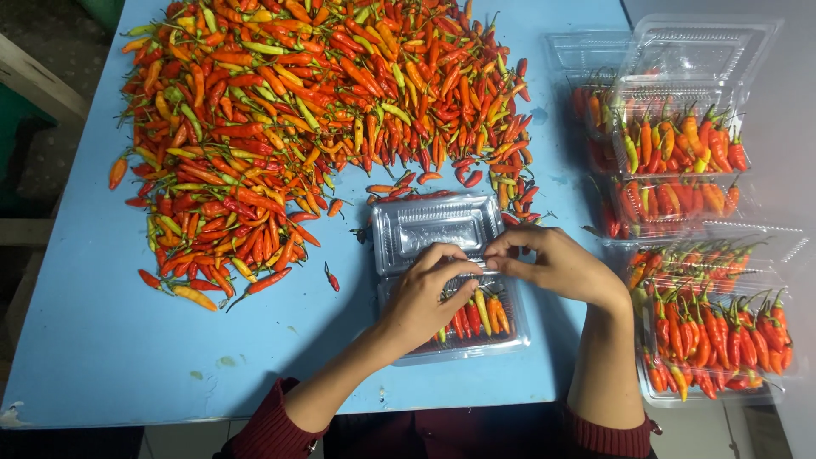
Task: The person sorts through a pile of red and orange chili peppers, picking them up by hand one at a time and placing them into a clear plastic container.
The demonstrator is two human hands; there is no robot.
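Blue table [102, 340], chili pile [297, 110], L hand [425, 297] & R hand [557, 263] fingers pinching clear clamshell tray [442, 229], filled trays [697, 255] at right.

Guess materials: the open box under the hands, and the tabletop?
Open box: likely thin clear plastic, glossy; the table shows through it and its ribbed lid catches glare. Tabletop: blue, matte, smooth, probably painted board or laminate; small scuffs show, but what lies under the colour cannot be told.
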